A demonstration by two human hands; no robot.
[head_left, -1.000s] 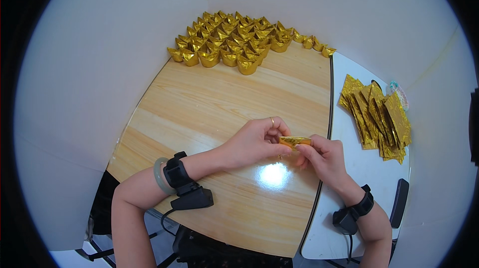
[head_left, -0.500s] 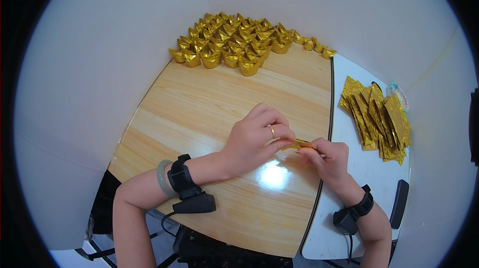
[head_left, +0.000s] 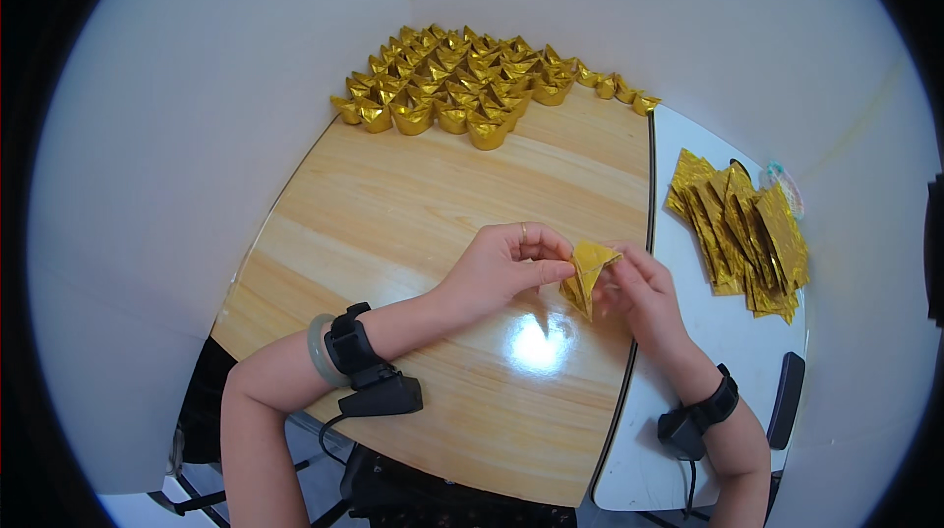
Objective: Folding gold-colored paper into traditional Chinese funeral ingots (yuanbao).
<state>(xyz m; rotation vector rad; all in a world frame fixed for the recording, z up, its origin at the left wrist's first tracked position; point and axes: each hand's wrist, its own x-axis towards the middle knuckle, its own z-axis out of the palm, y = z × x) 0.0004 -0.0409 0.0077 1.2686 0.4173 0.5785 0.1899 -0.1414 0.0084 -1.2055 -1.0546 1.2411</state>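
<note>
Between my two hands is a piece of folded gold foil paper [head_left: 590,269], held up above the wooden table, with pointed corners and creased faces showing. My left hand [head_left: 516,261] pinches its left side between thumb and fingers. On the other side, my right hand [head_left: 641,294] has its thumb and fingers closed on the paper's right corner; some of those fingertips are hidden behind it. At the far end of the table stand several rows of finished gold paper ingots [head_left: 452,81], boat-shaped with pointed ends.
A pile of flat gold foil pieces [head_left: 742,233] lies on the white side table [head_left: 678,469], right of the wooden table [head_left: 393,213]. Near its right edge is a dark oblong object [head_left: 786,400]. Pale walls enclose both tables. Black straps with small boxes sit on both wrists.
The gold paper has been turned and spread, so a broad pointed face shows where only a thin edge did. My left hand has lowered and rotated; my right hand has shifted slightly.
</note>
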